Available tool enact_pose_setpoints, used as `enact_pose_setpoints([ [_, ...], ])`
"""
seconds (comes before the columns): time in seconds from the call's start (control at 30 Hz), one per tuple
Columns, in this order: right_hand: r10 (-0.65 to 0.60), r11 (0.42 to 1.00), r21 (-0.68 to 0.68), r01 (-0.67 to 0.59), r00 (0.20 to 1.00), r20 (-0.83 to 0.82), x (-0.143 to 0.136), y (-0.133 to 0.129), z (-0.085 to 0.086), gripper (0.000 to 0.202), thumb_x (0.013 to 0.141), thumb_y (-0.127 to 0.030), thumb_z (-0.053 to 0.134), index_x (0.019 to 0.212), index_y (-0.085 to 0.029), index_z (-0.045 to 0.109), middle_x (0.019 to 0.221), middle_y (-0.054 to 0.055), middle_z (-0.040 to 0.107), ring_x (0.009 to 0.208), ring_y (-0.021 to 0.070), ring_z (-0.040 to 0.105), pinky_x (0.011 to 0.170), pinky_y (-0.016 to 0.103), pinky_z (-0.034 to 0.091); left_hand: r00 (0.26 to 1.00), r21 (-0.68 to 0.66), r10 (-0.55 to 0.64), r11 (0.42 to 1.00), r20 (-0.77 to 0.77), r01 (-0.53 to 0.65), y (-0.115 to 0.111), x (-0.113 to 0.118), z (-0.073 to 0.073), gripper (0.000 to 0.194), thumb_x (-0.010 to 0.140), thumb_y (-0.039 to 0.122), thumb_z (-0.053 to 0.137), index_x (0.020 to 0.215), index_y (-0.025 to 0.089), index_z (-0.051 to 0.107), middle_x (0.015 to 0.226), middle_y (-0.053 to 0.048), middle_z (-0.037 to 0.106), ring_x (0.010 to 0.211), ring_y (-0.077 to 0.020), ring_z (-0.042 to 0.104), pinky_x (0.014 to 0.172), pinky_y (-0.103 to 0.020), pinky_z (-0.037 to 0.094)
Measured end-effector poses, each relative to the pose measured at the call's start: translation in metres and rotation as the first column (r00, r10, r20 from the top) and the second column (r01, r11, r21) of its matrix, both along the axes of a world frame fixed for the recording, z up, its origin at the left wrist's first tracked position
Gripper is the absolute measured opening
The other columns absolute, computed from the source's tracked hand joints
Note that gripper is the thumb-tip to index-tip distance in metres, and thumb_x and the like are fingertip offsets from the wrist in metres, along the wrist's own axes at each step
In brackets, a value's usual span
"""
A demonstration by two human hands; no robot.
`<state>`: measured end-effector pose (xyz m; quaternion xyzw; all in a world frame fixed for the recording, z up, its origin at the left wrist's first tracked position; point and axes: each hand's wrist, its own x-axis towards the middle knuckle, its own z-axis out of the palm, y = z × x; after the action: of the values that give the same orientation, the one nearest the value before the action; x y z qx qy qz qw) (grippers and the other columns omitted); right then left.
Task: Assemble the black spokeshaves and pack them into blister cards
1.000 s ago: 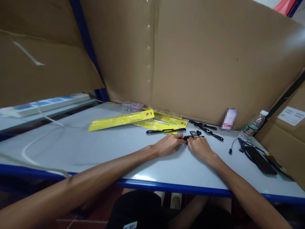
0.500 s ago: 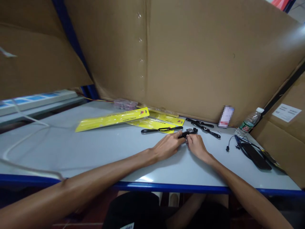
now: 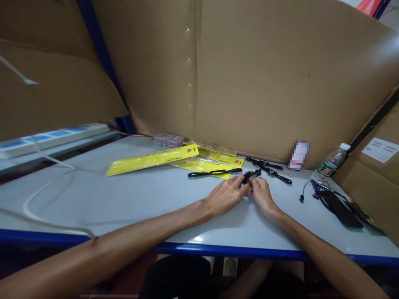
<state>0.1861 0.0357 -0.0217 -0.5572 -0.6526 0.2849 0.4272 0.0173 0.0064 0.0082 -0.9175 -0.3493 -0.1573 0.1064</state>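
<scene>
Near the table's middle, my left hand [image 3: 226, 195], with a ring on one finger, is closed around a black spokeshave [image 3: 248, 176]. My right hand [image 3: 261, 194] pinches at the same tool from the other side, its fingertips under and against the middle part. Most of the tool is covered by my fingers. Just beyond my left hand lies another black spokeshave body [image 3: 215, 172], resting partly on a yellow package. To the right behind my hands, two more spokeshaves [image 3: 277, 176] lie crossed on the table.
Yellow blister packages [image 3: 152, 159] overlap at the back, near a clear plastic box [image 3: 168, 140]. A water bottle [image 3: 330, 164], a black phone-like slab [image 3: 341, 209] and cords are at right. Cardboard walls [image 3: 249, 83] enclose the table; a power strip [image 3: 56, 139] sits left.
The spokeshave in my hands has turned to a steeper slant, and my fingers have shifted slightly on it. The whole view has moved a little; the other items stay put.
</scene>
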Motion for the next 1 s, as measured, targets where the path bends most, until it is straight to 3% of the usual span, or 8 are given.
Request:
enact_pose_setpoints([
  [0.17,0.076,0.996,-0.035,-0.077,0.996,-0.040,0.002,0.004,0.009,0.046,0.095,-0.045,0.038,0.061,-0.022,0.057,0.046,0.001,0.055,0.046,0.0167,0.052,0.054,0.027,0.040,0.996,0.022,-0.012,1.000,0.093,0.010,0.014,-0.011,-0.006,0.036,0.080,-0.002,0.044,0.106,0.016,0.063,0.108,-0.011,0.059,0.088,-0.0231,0.062,0.071,-0.033,0.053],
  [0.27,0.057,0.986,0.144,-0.086,0.979,0.196,0.013,-0.002,0.026,0.044,0.097,-0.043,0.043,0.065,-0.021,0.062,0.056,0.004,0.062,0.055,0.0184,0.057,0.062,0.029,0.042,0.951,0.024,-0.073,0.997,0.300,0.069,0.025,-0.025,-0.009,0.034,0.084,0.000,0.042,0.101,0.018,0.064,0.102,-0.008,0.059,0.075,-0.0159,0.057,0.070,-0.028,0.049],
  [0.4,-0.234,0.798,0.585,-0.143,0.821,0.520,0.034,-0.017,0.045,0.021,0.095,-0.022,0.049,0.096,-0.018,0.069,0.096,0.012,0.070,0.093,0.0264,0.062,0.084,0.037,0.045,0.854,0.056,-0.190,0.981,0.485,0.186,0.028,-0.036,-0.008,0.029,0.095,0.008,0.039,0.095,0.018,0.066,0.098,-0.008,0.060,0.076,-0.0151,0.056,0.069,-0.028,0.047],
  [0.5,-0.294,0.708,0.653,-0.268,0.728,0.619,0.047,-0.019,0.052,0.034,0.090,-0.015,0.055,0.123,-0.016,0.064,0.124,0.016,0.064,0.116,0.0319,0.054,0.098,0.046,0.040,0.834,0.054,-0.219,0.973,0.506,0.223,0.024,-0.036,-0.006,0.029,0.098,0.013,0.039,0.092,0.019,0.067,0.099,-0.009,0.063,0.077,-0.0154,0.057,0.069,-0.029,0.047],
  [0.63,-0.124,0.767,0.480,-0.426,0.635,0.762,0.057,-0.009,0.051,0.023,0.099,-0.026,0.056,0.116,-0.018,0.069,0.106,0.014,0.071,0.104,0.0290,0.060,0.092,0.043,0.043,0.815,0.005,-0.218,0.967,0.536,0.255,0.023,-0.035,-0.007,0.020,0.101,0.020,0.041,0.098,0.019,0.061,0.095,-0.008,0.064,0.081,-0.0165,0.060,0.073,-0.029,0.048],
  [0.8,0.020,0.860,0.290,-0.421,0.595,0.803,0.059,-0.002,0.045,0.021,0.104,-0.028,0.051,0.099,-0.019,0.069,0.091,0.007,0.072,0.079,0.0210,0.064,0.068,0.030,0.039,0.822,-0.197,0.026,0.975,0.568,0.105,0.031,-0.034,-0.005,0.017,0.095,0.027,0.054,0.111,0.020,0.051,0.090,-0.003,0.065,0.071,-0.0157,0.057,0.065,-0.027,0.042],
  [0.9,0.038,0.893,0.230,-0.387,0.573,0.819,0.056,-0.004,0.044,0.015,0.102,-0.026,0.056,0.100,-0.019,0.068,0.091,0.005,0.073,0.075,0.0196,0.065,0.064,0.029,0.035,0.874,-0.302,0.117,0.953,0.472,0.035,0.033,-0.034,0.003,0.021,0.096,0.029,0.054,0.114,0.019,0.055,0.085,-0.002,0.066,0.069,-0.0164,0.056,0.064,-0.027,0.038],
  [1.0,0.070,0.892,0.210,-0.401,0.580,0.811,0.053,-0.005,0.041,0.014,0.101,-0.026,0.057,0.101,-0.019,0.069,0.094,0.006,0.073,0.078,0.0196,0.064,0.065,0.029,0.035,0.951,-0.394,0.110,0.919,0.290,0.014,0.032,-0.032,0.007,0.026,0.100,0.038,0.048,0.099,0.017,0.064,0.076,-0.003,0.065,0.064,-0.0165,0.054,0.061,-0.027,0.034],
])
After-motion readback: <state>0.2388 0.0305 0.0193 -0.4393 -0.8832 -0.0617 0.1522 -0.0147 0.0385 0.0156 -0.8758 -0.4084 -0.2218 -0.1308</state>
